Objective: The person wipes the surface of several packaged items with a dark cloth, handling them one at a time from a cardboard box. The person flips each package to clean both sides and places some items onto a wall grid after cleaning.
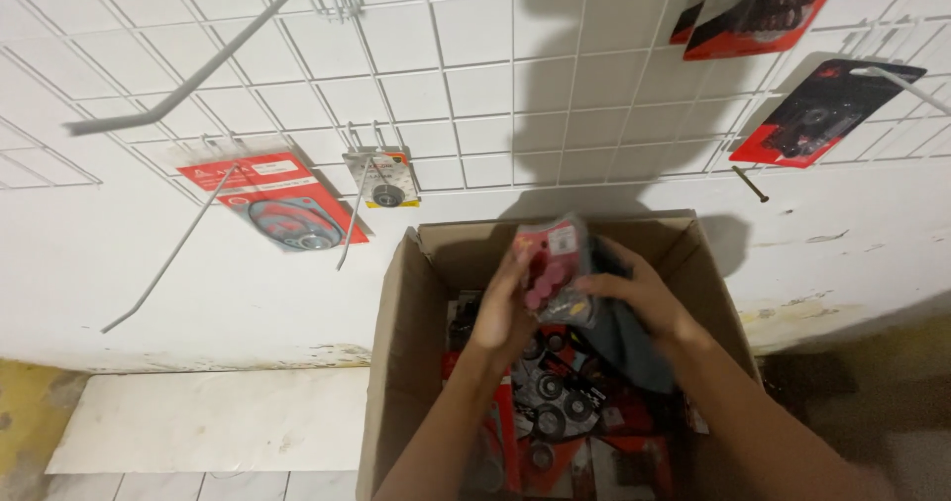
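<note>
You held a clear plastic blister pack with red discs inside [553, 266] above the open brown cardboard box [396, 362], both hands closed on it: your left hand [505, 308] pressed flat against its left edge, your right hand [634, 298] pinching its right side, apparently so the pack faced you and could be read. Below, the box held more red-and-black carded packs [555, 402], jumbled and partly hidden by your forearms. On the white wire grid panel [475, 75] hung a red card with a grey ring-shaped part [282, 209] on a long hook. The pack's contents were blurred; a dark grey thing under your right hand was hard to identify.
</note>
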